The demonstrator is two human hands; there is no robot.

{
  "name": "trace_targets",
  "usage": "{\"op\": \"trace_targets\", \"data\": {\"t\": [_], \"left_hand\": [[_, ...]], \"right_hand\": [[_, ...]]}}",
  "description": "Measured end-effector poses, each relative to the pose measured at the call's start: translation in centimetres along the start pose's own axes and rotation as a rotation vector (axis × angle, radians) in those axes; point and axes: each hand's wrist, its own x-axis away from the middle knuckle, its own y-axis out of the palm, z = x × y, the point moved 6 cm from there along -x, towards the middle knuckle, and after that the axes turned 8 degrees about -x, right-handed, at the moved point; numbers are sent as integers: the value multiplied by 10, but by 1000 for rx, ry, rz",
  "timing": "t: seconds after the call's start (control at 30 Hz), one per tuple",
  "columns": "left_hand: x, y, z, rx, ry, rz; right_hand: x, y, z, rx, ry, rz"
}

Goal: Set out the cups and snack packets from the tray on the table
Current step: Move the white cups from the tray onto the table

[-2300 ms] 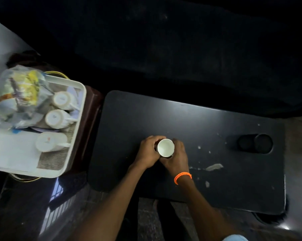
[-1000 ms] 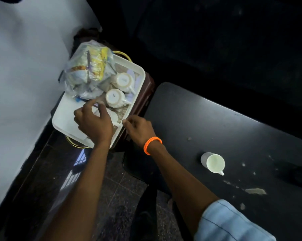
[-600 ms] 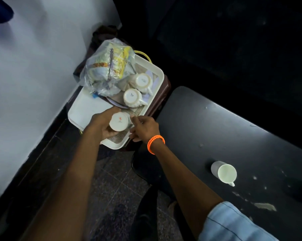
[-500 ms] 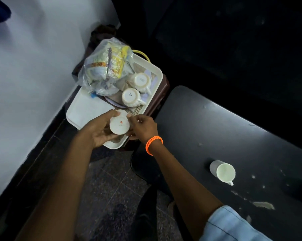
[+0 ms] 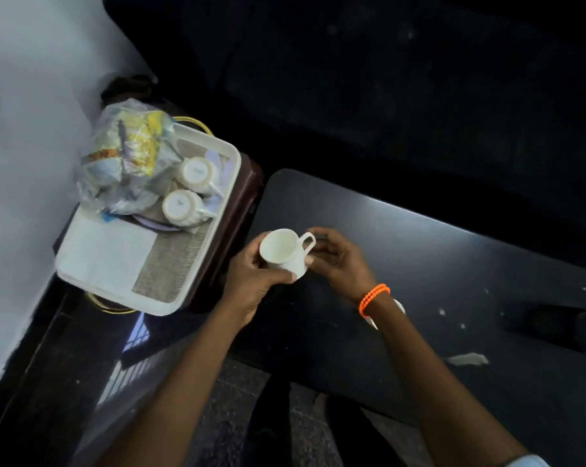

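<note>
Cup (image 5: 283, 252) sits mouth-up in the left hand (image 5: 251, 278), fingers wrapped round it; right hand (image 5: 335, 261), fingers loosely curled, steadies its side for setting on the table (image 5: 453, 281).

A white cup (image 5: 286, 251) is held mouth-up over the table's (image 5: 436, 251) nine-o'clock end; two cups (image 5: 188, 193) lie upturned beside bagged snack packets (image 5: 126, 156) on the tray (image 5: 227, 197).
</note>
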Motion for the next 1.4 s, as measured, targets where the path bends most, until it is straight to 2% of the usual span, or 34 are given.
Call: {"op": "trace_targets", "data": {"t": [0.17, 0.37, 0.63, 1.0, 1.1, 1.17, 1.27, 1.4], "left_hand": [[-4, 92, -13, -323, 103, -70], [-6, 151, -13, -605, 334, -131], [-3, 178, -27, -800, 440, -223], [-3, 171, -24, -815, 411, -236], [-2, 136, -14, -772, 389, -148], [1, 101, -3, -758, 408, -33], [3, 34, 21, -719, 414, 236], [-5, -58, 60, -690, 413, 649]], "right_hand": [[15, -94, 22, 250, 87, 277], [30, -142, 55, 384, 141, 384], [39, -159, 87, 347, 200, 424], [40, -162, 87, 489, 188, 409], [41, -147, 62, 884, 44, 328], [36, -128, 40, 1044, -69, 294], [15, -79, 6, 976, -155, 258], [-31, 29, -22, 658, -116, 10]]}}
